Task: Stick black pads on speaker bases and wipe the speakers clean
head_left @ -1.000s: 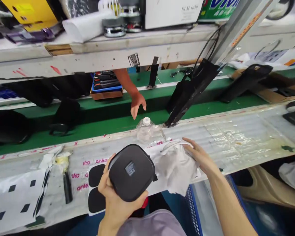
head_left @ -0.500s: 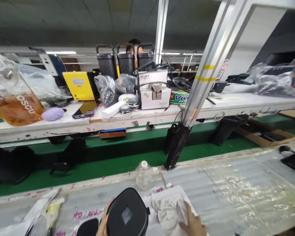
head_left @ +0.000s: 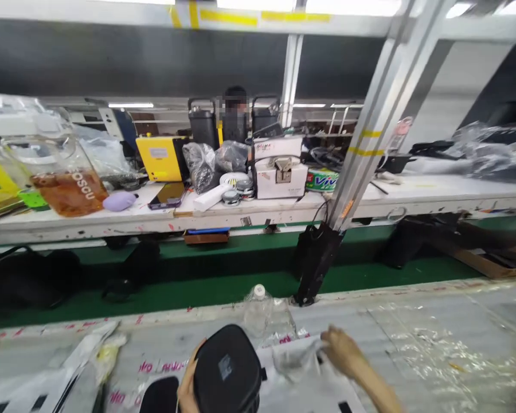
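Note:
A black rounded-square case [head_left: 230, 367] with a small square label on its upper face is tilted up at the bottom middle. My left hand [head_left: 188, 385] is closed around its left side; part of the fingers is hidden behind it. To the right lies a crumpled white cloth [head_left: 296, 364] on a white sheet. My right hand [head_left: 344, 351] pinches the cloth's upper right edge, fingers bent together. Another black rounded piece [head_left: 160, 396] lies just left of my left hand, cut off by the bottom edge.
A clear plastic bottle [head_left: 258, 312] with a white cap stands beyond the case. Plastic wrap covers the bench [head_left: 395, 332]. A metal post [head_left: 363, 143] rises right of centre. The shelf behind holds a jug [head_left: 69, 189], a yellow box [head_left: 161, 159] and a white box [head_left: 280, 180].
My right hand has moved from lying spread on the cloth to gripping its far edge, pulling it flatter. My left hand still holds the case. The camera view has shifted upward.

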The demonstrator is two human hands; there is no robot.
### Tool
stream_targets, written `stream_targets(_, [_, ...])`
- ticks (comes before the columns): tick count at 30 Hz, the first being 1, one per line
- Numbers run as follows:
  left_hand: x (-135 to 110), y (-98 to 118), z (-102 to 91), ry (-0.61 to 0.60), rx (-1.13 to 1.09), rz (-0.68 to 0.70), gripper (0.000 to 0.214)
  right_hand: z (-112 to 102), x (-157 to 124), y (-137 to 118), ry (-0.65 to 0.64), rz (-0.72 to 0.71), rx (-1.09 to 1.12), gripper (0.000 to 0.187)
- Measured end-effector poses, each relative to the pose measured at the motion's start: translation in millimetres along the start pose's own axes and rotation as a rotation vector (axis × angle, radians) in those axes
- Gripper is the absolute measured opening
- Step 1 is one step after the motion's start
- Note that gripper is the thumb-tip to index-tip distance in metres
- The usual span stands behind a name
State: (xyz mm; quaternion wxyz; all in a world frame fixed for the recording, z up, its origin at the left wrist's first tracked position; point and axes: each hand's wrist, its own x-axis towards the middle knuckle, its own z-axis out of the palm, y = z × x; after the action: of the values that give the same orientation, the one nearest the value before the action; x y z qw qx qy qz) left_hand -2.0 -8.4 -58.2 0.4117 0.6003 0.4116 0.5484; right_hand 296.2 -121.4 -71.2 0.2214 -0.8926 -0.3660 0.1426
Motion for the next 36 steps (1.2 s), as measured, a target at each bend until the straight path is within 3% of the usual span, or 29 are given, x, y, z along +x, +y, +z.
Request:
stream_targets(2, [-7, 2, -11.7, -0.058, 0.018, 0.022, 0.078, -8, 5, -9, -0.018, -0.004, 0.242, 0.012])
stream_targets(4, [-10, 6, -20.7, -0.163, 0.036, -0.018, 0.085, -9, 3, -17, -0.057, 0.038, 0.502, 0.022])
stream_targets(8, [-8, 6, -31.3, -0.308, 0.079, 0.032, 0.098, 1, -14, -28, -0.063, 0.243, 0.891, 0.032])
stream_targets(14, [-6, 7, -33.6, -0.357, 0.071, 0.121, 0.104, 14, -37, -44, -0.183, 0.519, 1.051, 0.020])
stream_targets(22, [-4, 13, -33.8, -0.372, 0.042, 0.173, 0.103, -15, -53, -76, -0.434, 0.742, 1.274, 0.016])
stream_targets(28, [-4, 16, -33.0, -0.390, -0.004, 0.206, 0.103, -10, -56, -86, -0.180, 0.472, 1.155, 0.020])
stream_targets(32, [-4, 20, -32.5, -0.394, -0.018, 0.256, 0.108, -2, -49, -87, -0.254, 0.270, 1.137, 0.021])
stream_targets(36, [-5, 22, -33.0, -0.384, 0.014, 0.252, 0.109, 5, -37, -83, -0.335, 0.143, 0.693, 0.050])
